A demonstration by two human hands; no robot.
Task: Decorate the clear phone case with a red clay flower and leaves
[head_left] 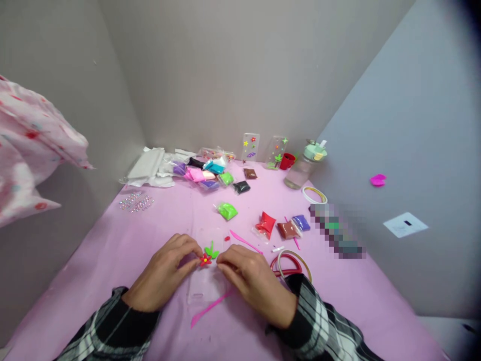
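A clear phone case (206, 291) lies flat on the table in front of me, upside down from my side or not I cannot tell. On it is a red clay flower (205, 259) with a yellow centre, beside a green clay stem with leaves (212, 251). My left hand (169, 271) has thumb and index finger closed at the flower's left petals. Just right of the leaves, my right hand (251, 278) is bent into a pinch; whatever its fingertips hold is hidden. Pink modelling tools (210, 308) lie below and above the case. A small red clay bit (227, 238) sits near its upper edge.
Clay packets in green (228, 211), red (266, 225) and brown (289, 229) lie beyond my hands. Tape rolls (289, 265) are at right. Decorated cases (251, 146), a red cup (287, 161) and a water bottle (300, 170) stand at the back. Rhinestones (137, 201) lie left.
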